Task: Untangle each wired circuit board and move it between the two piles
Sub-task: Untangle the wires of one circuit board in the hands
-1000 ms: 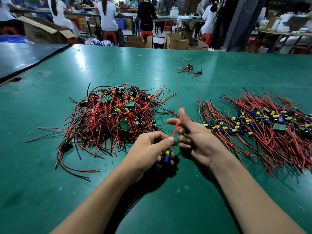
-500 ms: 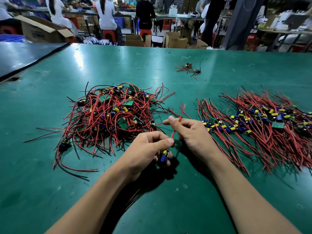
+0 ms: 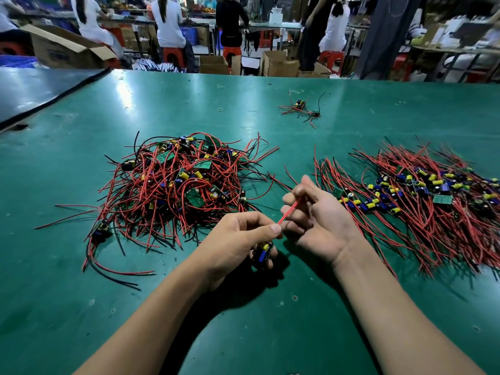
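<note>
circuit board [image 3: 263,250] (blue, yellow parts), red wire [image 3: 291,210]

The bench [image 3: 189,104] is covered in glossy green, scuffed with pale marks. Toward its left edge a tangled pile [image 3: 176,185] is made up of red and black wires, green boards, and yellow and blue parts. Along the right edge a second pile [image 3: 433,209] is seen almost wholly in red, crossed by a band of yellow and blue parts. The circuit board [image 3: 263,251] gripped in the left hand [image 3: 235,239] is marked blue and yellow; a red wire [image 3: 290,211] is pinched in the right hand [image 3: 322,220]. Near the far edge a small cluster [image 3: 300,109] is coloured red, black and yellow.
</note>
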A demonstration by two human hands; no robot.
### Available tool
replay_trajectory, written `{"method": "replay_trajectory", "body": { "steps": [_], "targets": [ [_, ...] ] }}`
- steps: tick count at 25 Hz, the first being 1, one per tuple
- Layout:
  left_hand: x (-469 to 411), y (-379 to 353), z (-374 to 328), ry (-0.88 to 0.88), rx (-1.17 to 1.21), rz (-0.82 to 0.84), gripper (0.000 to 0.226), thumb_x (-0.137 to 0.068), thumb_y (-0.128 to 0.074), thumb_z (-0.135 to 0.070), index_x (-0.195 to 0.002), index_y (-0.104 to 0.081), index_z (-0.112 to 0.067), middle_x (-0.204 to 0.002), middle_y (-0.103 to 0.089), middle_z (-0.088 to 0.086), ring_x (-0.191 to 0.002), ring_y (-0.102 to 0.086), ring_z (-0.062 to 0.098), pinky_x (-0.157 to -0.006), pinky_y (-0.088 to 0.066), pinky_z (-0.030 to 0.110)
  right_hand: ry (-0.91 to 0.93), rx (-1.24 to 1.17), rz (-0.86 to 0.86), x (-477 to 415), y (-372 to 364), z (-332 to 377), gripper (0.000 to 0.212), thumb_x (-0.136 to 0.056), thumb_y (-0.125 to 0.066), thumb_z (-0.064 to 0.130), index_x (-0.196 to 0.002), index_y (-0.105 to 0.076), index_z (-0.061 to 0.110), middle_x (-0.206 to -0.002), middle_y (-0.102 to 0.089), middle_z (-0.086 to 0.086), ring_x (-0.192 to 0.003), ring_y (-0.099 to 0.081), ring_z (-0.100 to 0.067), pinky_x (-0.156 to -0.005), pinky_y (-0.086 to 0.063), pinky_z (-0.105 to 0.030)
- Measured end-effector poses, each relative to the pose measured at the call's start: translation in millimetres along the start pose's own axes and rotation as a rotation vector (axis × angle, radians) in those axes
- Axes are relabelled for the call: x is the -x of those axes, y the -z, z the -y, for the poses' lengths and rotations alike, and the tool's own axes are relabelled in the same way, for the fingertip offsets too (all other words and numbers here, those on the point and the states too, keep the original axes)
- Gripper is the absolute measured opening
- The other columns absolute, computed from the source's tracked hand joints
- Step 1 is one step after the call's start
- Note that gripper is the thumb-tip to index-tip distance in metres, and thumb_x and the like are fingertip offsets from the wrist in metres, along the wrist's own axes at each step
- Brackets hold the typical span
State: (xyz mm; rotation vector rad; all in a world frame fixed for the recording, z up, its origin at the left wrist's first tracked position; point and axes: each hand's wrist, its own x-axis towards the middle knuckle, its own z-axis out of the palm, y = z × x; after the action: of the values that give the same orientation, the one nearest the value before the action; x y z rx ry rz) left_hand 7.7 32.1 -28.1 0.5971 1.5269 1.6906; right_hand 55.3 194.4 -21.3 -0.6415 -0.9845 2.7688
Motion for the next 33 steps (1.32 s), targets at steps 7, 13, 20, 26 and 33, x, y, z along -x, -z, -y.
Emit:
{"method": "replay_trajectory", "body": {
  "steps": [7, 13, 20, 26, 33],
  "targets": [
    [-0.4, 1.1, 1.8, -0.002, 0.014, -0.019, 0.013, -0.091, -0.064, -0.011, -0.084, -0.066, 0.0, -0.059, -0.059, 0.011, -0.051, -0.055, 0.02, -0.049, -0.05, 0.025, -0.175, -0.018, 0.245, 11.0, 2.3, 12.6, 0.051, -0.096, -0.044, 0.035, -0.048, -0.046, 0.019, -0.06, -0.028, 0.004, -0.059, -0.015, -0.012, -0.053, -0.026, -0.025],
    [-1.6, 1.6, 3.3, -0.008, 0.034, -0.046, 0.013, -0.091, -0.063, -0.01, -0.086, -0.066, 0.002, -0.059, -0.057, 0.011, -0.051, -0.055, 0.019, -0.048, -0.05, 0.025, -0.106, 0.07, 0.167, 4.1, 1.1, 6.9, 0.046, -0.091, -0.054, 0.048, -0.059, -0.065, 0.017, -0.056, -0.033, 0.006, -0.047, -0.023, -0.009, -0.045, -0.027, -0.021],
    [-4.3, 2.9, 4.9, -0.012, 0.083, -0.125, 0.015, -0.091, -0.065, -0.011, -0.077, -0.064, -0.006, -0.063, -0.055, 0.013, -0.05, -0.055, 0.018, -0.047, -0.049, 0.025, 0.163, 0.653, 0.207, 4.9, -2.1, -23.3, 0.038, -0.084, -0.071, 0.046, -0.097, -0.077, 0.011, -0.065, -0.066, -0.008, -0.044, -0.059, -0.016, -0.044, -0.052, -0.025],
    [-1.4, 8.2, 2.1, 0.003, 0.064, -0.042, 0.014, -0.083, -0.069, -0.019, -0.071, -0.068, -0.013, -0.058, -0.059, 0.008, -0.05, -0.053, 0.019, -0.048, -0.047, 0.024, 0.592, 1.055, 0.028, 2.2, 6.3, -11.9, 0.032, -0.097, -0.061, 0.038, -0.094, -0.078, 0.011, -0.047, -0.054, 0.023, -0.048, -0.05, 0.007, -0.051, -0.035, -0.003],
    [0.5, 7.1, 0.9, 0.006, 0.008, 0.003, 0.016, -0.084, -0.067, -0.023, -0.079, -0.066, -0.009, -0.058, -0.06, 0.006, -0.048, -0.052, 0.018, -0.048, -0.045, 0.021, 0.792, 1.144, -0.198, -7.9, 17.0, -7.5, 0.059, -0.09, -0.056, 0.054, -0.088, -0.075, -0.002, -0.089, -0.071, -0.02, -0.075, -0.059, -0.026, -0.072, -0.044, -0.035]
  ]
}}
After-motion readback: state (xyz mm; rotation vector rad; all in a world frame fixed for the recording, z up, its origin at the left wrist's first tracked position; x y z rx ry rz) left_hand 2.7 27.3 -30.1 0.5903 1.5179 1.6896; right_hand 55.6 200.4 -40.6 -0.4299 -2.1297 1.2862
